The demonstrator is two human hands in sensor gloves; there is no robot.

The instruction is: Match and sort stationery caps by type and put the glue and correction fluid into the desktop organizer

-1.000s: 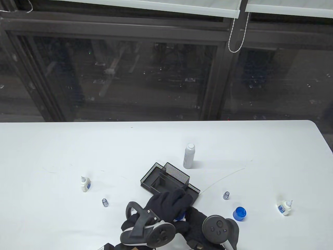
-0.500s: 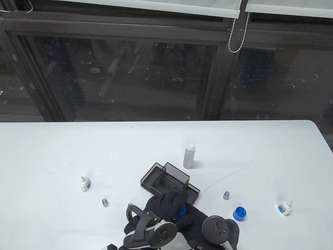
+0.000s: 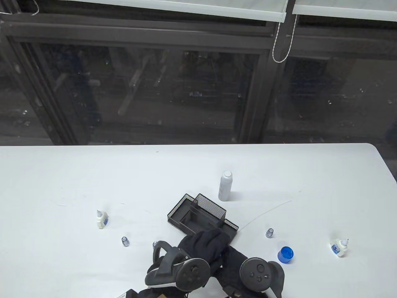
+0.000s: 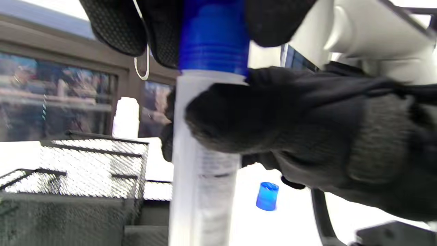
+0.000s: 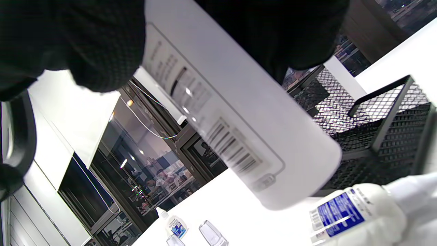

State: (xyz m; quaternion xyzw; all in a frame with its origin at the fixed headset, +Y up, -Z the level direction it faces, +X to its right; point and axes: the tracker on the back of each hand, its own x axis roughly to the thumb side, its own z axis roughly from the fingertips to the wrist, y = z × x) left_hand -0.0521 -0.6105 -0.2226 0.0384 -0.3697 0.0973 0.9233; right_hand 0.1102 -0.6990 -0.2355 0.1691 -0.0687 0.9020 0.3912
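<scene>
white table [image 3: 93, 173] runs wide and bare toward its far edge and left side; the things crowd the near edge. near the mesh organizer [image 3: 198, 214], the left hand [image 3: 201, 245] curls its fingers round the blue cap [image 4: 213, 37] atop a glue tube [image 4: 203, 164] that the right hand [image 3: 232, 264] grips. counted: one loose blue cap [image 3: 285, 254], three clear caps [image 3: 125, 241], two small bottles [image 3: 102, 219], one white upright tube [image 3: 225, 186]
</scene>
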